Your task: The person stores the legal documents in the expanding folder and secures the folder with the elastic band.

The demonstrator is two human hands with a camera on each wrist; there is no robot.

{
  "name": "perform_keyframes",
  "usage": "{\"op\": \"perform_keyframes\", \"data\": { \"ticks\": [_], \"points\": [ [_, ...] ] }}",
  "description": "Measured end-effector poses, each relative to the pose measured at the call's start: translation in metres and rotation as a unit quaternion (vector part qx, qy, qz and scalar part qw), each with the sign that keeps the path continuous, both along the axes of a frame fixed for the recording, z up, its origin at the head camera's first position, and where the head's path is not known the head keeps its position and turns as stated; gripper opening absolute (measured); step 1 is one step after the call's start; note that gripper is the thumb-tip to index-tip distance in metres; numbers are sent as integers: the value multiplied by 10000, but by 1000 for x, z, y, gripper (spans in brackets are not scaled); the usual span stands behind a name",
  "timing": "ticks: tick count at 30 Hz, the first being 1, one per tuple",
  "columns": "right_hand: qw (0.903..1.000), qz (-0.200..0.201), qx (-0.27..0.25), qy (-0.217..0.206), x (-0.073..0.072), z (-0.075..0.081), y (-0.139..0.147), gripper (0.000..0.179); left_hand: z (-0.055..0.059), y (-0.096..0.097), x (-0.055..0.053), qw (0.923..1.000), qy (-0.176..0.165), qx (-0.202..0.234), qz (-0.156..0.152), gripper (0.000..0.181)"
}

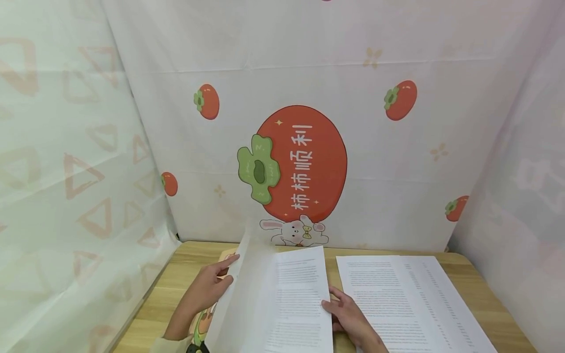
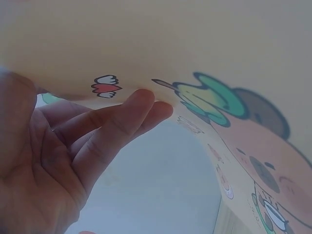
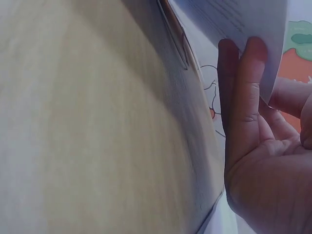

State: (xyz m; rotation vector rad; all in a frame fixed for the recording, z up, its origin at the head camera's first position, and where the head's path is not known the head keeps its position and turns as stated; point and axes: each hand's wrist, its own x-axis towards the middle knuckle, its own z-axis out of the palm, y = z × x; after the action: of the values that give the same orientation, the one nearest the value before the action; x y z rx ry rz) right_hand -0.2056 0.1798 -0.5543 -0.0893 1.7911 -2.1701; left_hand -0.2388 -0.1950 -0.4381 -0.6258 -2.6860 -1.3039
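My left hand [image 1: 208, 287] is at the raised left flap of a thin folder [image 1: 231, 294], with thumb and fingers at its edge. In the left wrist view, the folder's outer side [image 2: 229, 97] shows a cartoon bear and a winged heart, and my left fingers [image 2: 139, 105] hold the folder there. Printed sheets of paper [image 1: 300, 299] lie in the folder's right part. My right hand [image 1: 350, 316] pinches their right edge between thumb and fingers. In the right wrist view, the fingers [image 3: 251, 83] press against the printed paper [image 3: 253, 22].
Right of the folder, more printed sheets [image 1: 397, 299] lie overlapping on the wooden table [image 1: 150, 304]. A small black object [image 1: 197, 348] shows at the bottom edge, near my left sleeve. Behind the table hangs a white cloth [image 1: 309, 49] printed with persimmons.
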Motion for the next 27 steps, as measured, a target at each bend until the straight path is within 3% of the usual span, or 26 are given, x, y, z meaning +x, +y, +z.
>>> {"op": "perform_keyframes", "data": {
  "ticks": [5,15,27],
  "points": [
    [10000,-43,-48,-7,-3,-2,-6,70,0,0,0,9998,-184,-78,-42,53],
    [9998,20,173,7,-8,0,-24,65,-2,-3,1,9998,-172,0,-74,54],
    [9899,-217,1391,130,-3,7,-26,58,0,-3,-1,9999,-120,-43,-54,54]
  ]
}}
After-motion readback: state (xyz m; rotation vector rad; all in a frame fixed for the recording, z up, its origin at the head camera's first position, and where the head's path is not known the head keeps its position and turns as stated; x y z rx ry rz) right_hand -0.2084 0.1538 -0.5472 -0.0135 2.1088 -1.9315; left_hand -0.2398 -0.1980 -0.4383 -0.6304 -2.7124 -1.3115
